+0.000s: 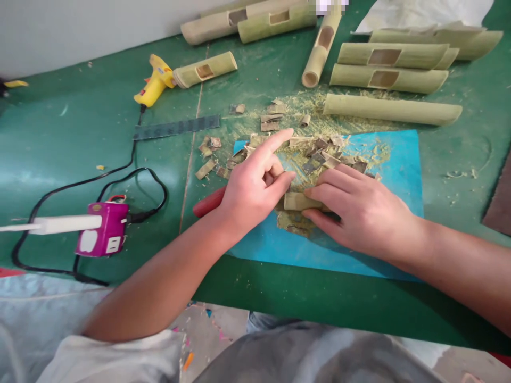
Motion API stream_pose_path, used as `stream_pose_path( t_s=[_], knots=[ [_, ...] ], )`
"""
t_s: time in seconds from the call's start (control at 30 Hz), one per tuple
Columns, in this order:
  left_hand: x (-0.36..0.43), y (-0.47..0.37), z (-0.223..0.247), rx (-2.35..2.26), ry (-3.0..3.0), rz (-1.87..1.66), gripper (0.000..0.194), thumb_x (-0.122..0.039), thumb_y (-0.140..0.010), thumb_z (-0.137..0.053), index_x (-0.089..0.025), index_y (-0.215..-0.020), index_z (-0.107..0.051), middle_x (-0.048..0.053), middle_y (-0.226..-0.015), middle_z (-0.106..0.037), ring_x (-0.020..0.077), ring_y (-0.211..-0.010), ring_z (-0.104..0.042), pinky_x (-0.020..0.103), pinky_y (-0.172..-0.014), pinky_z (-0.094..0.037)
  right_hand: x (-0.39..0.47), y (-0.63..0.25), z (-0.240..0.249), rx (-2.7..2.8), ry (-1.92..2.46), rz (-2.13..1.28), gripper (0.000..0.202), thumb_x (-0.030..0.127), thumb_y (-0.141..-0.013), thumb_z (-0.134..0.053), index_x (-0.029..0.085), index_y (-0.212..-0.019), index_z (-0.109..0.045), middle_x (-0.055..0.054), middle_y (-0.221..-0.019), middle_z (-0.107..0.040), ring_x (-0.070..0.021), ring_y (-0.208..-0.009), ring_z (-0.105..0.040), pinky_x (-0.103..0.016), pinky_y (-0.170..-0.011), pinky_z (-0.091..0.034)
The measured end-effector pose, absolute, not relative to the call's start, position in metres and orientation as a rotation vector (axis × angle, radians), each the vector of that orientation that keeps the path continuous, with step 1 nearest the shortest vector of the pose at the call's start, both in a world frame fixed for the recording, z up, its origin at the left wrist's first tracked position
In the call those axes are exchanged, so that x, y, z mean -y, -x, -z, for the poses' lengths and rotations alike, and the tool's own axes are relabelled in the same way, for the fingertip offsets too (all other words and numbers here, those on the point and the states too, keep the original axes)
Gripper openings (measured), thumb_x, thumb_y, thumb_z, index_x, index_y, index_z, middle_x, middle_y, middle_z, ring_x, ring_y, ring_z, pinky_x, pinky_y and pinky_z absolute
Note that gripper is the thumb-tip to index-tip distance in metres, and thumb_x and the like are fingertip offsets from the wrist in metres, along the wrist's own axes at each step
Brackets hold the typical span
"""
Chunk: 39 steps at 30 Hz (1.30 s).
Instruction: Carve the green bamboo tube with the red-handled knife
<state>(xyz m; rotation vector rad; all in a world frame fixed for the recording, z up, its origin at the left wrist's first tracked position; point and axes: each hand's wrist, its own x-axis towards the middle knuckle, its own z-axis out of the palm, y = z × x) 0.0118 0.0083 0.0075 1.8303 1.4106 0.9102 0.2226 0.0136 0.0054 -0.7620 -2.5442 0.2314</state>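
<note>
Above a blue sheet [311, 260], my right hand [359, 207] grips a short pale-green bamboo piece [297, 201] between thumb and fingers. Just left of that piece is my left hand [255, 186]. Its index finger points outward while the thumb and other fingers are closed; whether anything sits in them is hidden. A red handle [209, 202] shows beside my left wrist, its other end covered by the hand. Small bamboo chips [315, 159] and shavings are scattered beyond my fingers, and more chips [295, 223] lie beneath the bamboo piece.
Bamboo tubes with cut rectangular openings [389, 78] lie at the back right, and others [279, 21] at the back. A yellow glue gun [155, 82] touches one tube [207, 69]. A dark ruler-like strip [178, 127], purple power socket [104, 229] and black cable [59, 189] occupy the left.
</note>
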Motion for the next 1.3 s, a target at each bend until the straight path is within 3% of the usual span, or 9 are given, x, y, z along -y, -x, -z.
stream_pose_path(
  t_s=[0.23,0.47,0.7,0.9,1.07,1.3],
  knots=[
    [-0.002,0.0,-0.008,-1.477,-1.894,-1.12,0.039,-0.023,-0.09,-0.069,-0.023,-0.128,-0.064,0.0,-0.086,-0.074,0.0086,-0.061,-0.06,0.02,-0.057,-0.052,-0.015,-0.223,-0.005,2.521,0.767,-0.268,0.015,0.024,-0.094,-0.059,0.012,-0.091,-0.068,-0.01,-0.082,-0.063,-0.0228,-0.079,-0.056,-0.036,-0.07,-0.048],
    [0.01,-0.001,-0.028,-1.47,-2.095,-1.089,0.026,-0.018,-0.084,-0.076,-0.022,-0.11,-0.074,-0.001,-0.084,-0.077,0.009,-0.064,-0.066,0.02,-0.063,-0.056,-0.014,-0.223,-0.004,2.511,0.759,-0.279,0.013,0.022,-0.092,-0.062,0.011,-0.091,-0.068,-0.009,-0.08,-0.062,-0.0234,-0.078,-0.056,-0.036,-0.068,-0.049],
    [0.002,0.004,-0.021,-1.24,-2.136,-1.088,0.008,-0.011,-0.087,-0.071,-0.018,-0.087,-0.067,0.001,-0.085,-0.074,0.0134,-0.078,-0.069,0.025,-0.071,-0.057,-0.014,-0.223,-0.005,2.519,0.768,-0.276,0.014,0.02,-0.092,-0.059,0.01,-0.093,-0.069,-0.009,-0.08,-0.063,-0.0237,-0.075,-0.056,-0.036,-0.066,-0.049],
    [0.007,0.008,-0.02,-1.215,-2.267,-0.977,0.011,-0.012,-0.088,-0.071,-0.019,-0.095,-0.067,0.002,-0.09,-0.074,0.0133,-0.082,-0.069,0.028,-0.079,-0.057,-0.013,-0.223,-0.005,2.522,0.774,-0.274,0.016,0.021,-0.092,-0.06,0.009,-0.094,-0.07,-0.009,-0.081,-0.064,-0.0238,-0.076,-0.057,-0.036,-0.065,-0.049],
    [0.005,0.01,-0.024,-1.075,-2.26,-0.88,0.01,-0.011,-0.087,-0.073,-0.018,-0.087,-0.066,0.002,-0.09,-0.072,0.0127,-0.087,-0.07,0.025,-0.081,-0.057,-0.012,-0.223,-0.006,2.528,0.784,-0.283,0.017,0.022,-0.094,-0.057,0.011,-0.095,-0.069,-0.009,-0.08,-0.063,-0.0233,-0.075,-0.056,-0.036,-0.065,-0.048],
    [0.004,0.018,-0.026,-0.977,-2.336,-0.731,0.01,-0.011,-0.087,-0.072,-0.017,-0.095,-0.069,0.009,-0.11,-0.072,0.0166,-0.104,-0.07,0.03,-0.096,-0.057,-0.013,-0.224,-0.007,2.546,0.752,-0.292,0.016,0.021,-0.094,-0.058,0.009,-0.095,-0.069,-0.009,-0.079,-0.063,-0.0223,-0.073,-0.056,-0.037,-0.065,-0.046]
  ],
)
